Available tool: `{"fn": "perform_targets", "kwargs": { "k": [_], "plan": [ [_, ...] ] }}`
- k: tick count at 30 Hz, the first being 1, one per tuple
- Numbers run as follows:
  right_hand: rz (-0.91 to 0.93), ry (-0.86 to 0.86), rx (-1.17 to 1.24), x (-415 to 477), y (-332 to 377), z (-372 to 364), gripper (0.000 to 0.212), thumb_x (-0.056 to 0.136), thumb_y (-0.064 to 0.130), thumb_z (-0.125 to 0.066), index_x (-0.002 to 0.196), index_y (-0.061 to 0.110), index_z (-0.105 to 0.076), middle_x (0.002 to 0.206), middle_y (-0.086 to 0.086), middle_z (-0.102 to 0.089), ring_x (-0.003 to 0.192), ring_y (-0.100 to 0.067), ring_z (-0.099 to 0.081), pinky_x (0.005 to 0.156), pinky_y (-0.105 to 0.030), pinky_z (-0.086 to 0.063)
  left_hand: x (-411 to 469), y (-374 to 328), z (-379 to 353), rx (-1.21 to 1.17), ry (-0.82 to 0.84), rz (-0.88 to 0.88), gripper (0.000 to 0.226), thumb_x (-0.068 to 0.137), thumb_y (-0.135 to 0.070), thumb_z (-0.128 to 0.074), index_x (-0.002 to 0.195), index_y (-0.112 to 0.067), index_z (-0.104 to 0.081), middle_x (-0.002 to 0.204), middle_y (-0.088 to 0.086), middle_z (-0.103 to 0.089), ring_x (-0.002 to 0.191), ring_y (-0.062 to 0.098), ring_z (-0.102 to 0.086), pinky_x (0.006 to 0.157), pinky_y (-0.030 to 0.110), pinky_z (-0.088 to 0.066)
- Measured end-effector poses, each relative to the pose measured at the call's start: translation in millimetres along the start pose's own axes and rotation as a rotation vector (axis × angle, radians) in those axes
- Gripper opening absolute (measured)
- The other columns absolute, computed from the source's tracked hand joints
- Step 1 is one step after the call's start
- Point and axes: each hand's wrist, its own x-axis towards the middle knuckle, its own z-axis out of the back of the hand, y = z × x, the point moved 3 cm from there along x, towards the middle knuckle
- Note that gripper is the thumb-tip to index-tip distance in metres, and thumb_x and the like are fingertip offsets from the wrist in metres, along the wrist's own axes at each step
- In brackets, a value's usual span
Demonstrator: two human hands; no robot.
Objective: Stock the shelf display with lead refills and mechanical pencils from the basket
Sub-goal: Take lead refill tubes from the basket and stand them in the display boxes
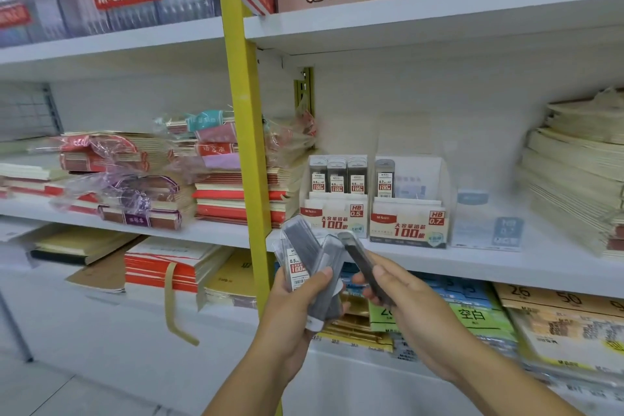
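My left hand [297,307] grips a fanned bunch of grey lead refill cases [309,257], one with a 0.5 label facing me. My right hand [405,297] pinches a single dark refill case [363,263], tilted, just right of the bunch. Both hands hover in front of the shelf edge, below two clear display boxes. The HB 0.5 display box [334,216] holds three refill cases [337,176] in a row. The HB 0.7 display box [410,223] holds one refill case [384,179] at its left side. No basket or mechanical pencils are in view.
A yellow shelf post [244,132] rises just left of my hands. Stacks of notebooks [233,192] lie left of the displays and pale notebook stacks [574,179] at the right. A small clear holder [486,223] stands right of the 0.7 box. Paper packs [472,314] fill the lower shelf.
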Motion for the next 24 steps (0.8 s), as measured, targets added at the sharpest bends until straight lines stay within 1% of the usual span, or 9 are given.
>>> {"fn": "perform_targets", "kwargs": {
  "k": [3, 5, 7, 11, 14, 16, 19, 21, 24],
  "plan": [
    [0.017, 0.022, 0.023, -2, 4, -3, 0.038, 0.096, 0.024, -0.056, 0.116, 0.056, -0.059, 0.108, 0.02, -0.068, 0.109, -0.004, -0.059, 0.095, -0.029, -0.045, -3, -3, -3, -0.003, -0.009, -0.016, 0.069, 0.057, -0.029, -0.087, 0.122, -0.031, -0.064, 0.115, 0.007, -0.075, 0.098, 0.029, -0.075, 0.071, 0.042, -0.061],
    [0.041, -0.014, 0.032, 0, 5, 0, 0.05, 0.092, 0.012, -0.063, 0.126, 0.047, -0.055, 0.104, 0.01, -0.071, 0.101, -0.01, -0.067, 0.087, -0.033, -0.053, -4, -3, -6, 0.008, -0.002, -0.014, 0.068, 0.058, -0.03, -0.087, 0.121, -0.033, -0.064, 0.113, 0.005, -0.076, 0.099, 0.028, -0.075, 0.072, 0.042, -0.062],
    [0.055, -0.037, 0.033, 0, 6, 1, 0.062, 0.088, 0.005, -0.067, 0.132, 0.044, -0.049, 0.099, 0.002, -0.071, 0.095, -0.016, -0.07, 0.082, -0.037, -0.058, -4, -1, -7, 0.039, -0.005, -0.003, 0.066, 0.058, -0.033, -0.086, 0.12, -0.037, -0.064, 0.113, 0.002, -0.076, 0.104, 0.03, -0.073, 0.078, 0.045, -0.062],
    [0.086, -0.004, 0.01, 2, 10, -2, 0.079, 0.086, 0.004, -0.069, 0.14, 0.051, -0.036, 0.098, 0.003, -0.067, 0.093, -0.014, -0.07, 0.073, -0.027, -0.058, -4, 0, -10, 0.06, 0.01, 0.006, 0.062, 0.06, -0.035, -0.085, 0.118, -0.04, -0.065, 0.112, 0.002, -0.077, 0.104, 0.028, -0.073, 0.084, 0.047, -0.061],
    [0.121, 0.041, 0.023, 3, 13, -7, 0.094, 0.085, -0.004, -0.066, 0.143, 0.056, -0.023, 0.102, 0.008, -0.066, 0.096, -0.015, -0.069, 0.078, -0.033, -0.059, -4, 0, -13, 0.067, 0.028, -0.002, 0.056, 0.062, -0.034, -0.084, 0.114, -0.041, -0.066, 0.109, 0.001, -0.078, 0.098, 0.022, -0.075, 0.081, 0.046, -0.062],
    [0.161, 0.063, -0.022, 3, 16, -10, 0.098, 0.085, -0.006, -0.066, 0.141, 0.062, -0.021, 0.104, 0.015, -0.067, 0.098, -0.011, -0.068, 0.077, -0.029, -0.058, -4, -1, -14, 0.057, 0.034, -0.005, 0.053, 0.063, -0.033, -0.084, 0.113, -0.041, -0.066, 0.107, 0.0, -0.078, 0.095, 0.021, -0.076, 0.077, 0.043, -0.063],
    [0.213, 0.017, -0.081, 4, 36, -6, 0.091, 0.084, -0.002, -0.069, 0.129, 0.069, -0.034, 0.113, 0.025, -0.062, 0.098, -0.001, -0.067, 0.068, -0.024, -0.058, 1, -13, -18, 0.044, 0.033, -0.03, 0.054, 0.061, -0.032, -0.085, 0.111, -0.041, -0.067, 0.108, -0.002, -0.078, 0.097, 0.022, -0.075, 0.077, 0.042, -0.062],
    [0.315, -0.105, -0.128, 16, 62, 9, 0.077, 0.084, 0.002, -0.07, 0.118, 0.065, -0.043, 0.109, 0.019, -0.067, 0.093, -0.001, -0.068, 0.066, -0.025, -0.059, 10, -30, -20, 0.036, 0.03, -0.082, 0.06, 0.061, -0.03, -0.084, 0.118, -0.037, -0.064, 0.109, -0.002, -0.077, 0.098, 0.025, -0.075, 0.072, 0.04, -0.062],
    [0.511, -0.265, -0.315, 44, 114, 35, 0.059, 0.086, 0.01, -0.069, 0.104, 0.06, -0.045, 0.098, 0.009, -0.071, 0.085, -0.002, -0.069, 0.064, -0.021, -0.057, 24, -52, -20, 0.039, 0.016, -0.154, 0.058, 0.066, -0.027, -0.084, 0.121, -0.031, -0.062, 0.112, 0.001, -0.077, 0.099, 0.028, -0.075, 0.072, 0.041, -0.062]
  ]
}}
